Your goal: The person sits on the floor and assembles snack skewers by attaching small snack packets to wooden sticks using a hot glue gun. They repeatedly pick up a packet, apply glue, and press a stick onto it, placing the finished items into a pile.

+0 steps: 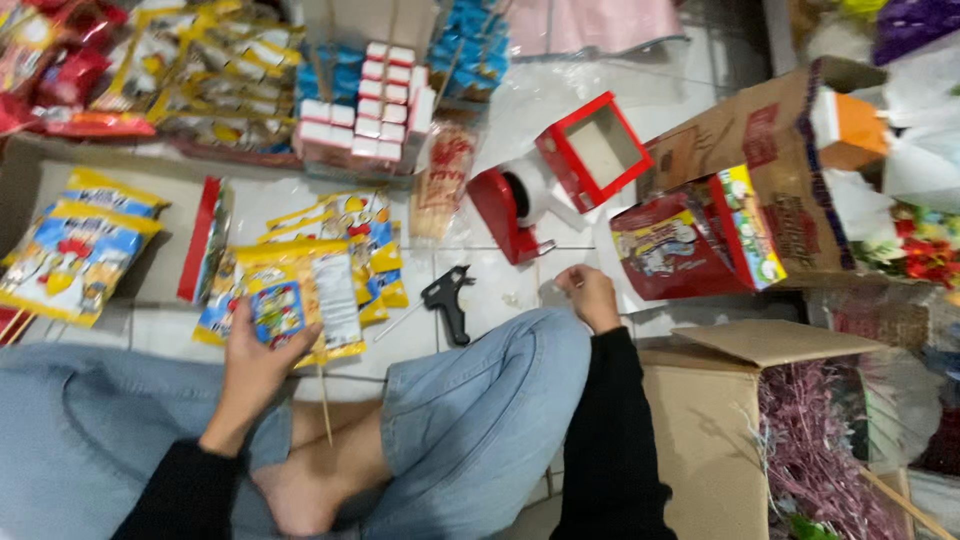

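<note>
Yellow snack packets point(330, 255) lie fanned on the white tiled floor point(500, 290), with another yellow-and-blue packet point(72, 255) at the far left and red-and-white small boxes point(365, 110) stacked farther off. Right of centre sit a red tape dispenser point(510, 210) and a black glue gun point(448, 300). The left hand point(255, 365) has its grip clenched around a yellow packet on a stick point(295, 300), near the knees. The right hand point(590, 295) pinches a clear strip of tape point(552, 290).

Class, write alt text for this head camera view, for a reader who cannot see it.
A person sits cross-legged on a tiled floor, left hand holding a yellow snack packet on a thin wooden stick, right hand pinching clear tape. A black glue gun, red tape dispenser and cardboard boxes lie around.
</note>
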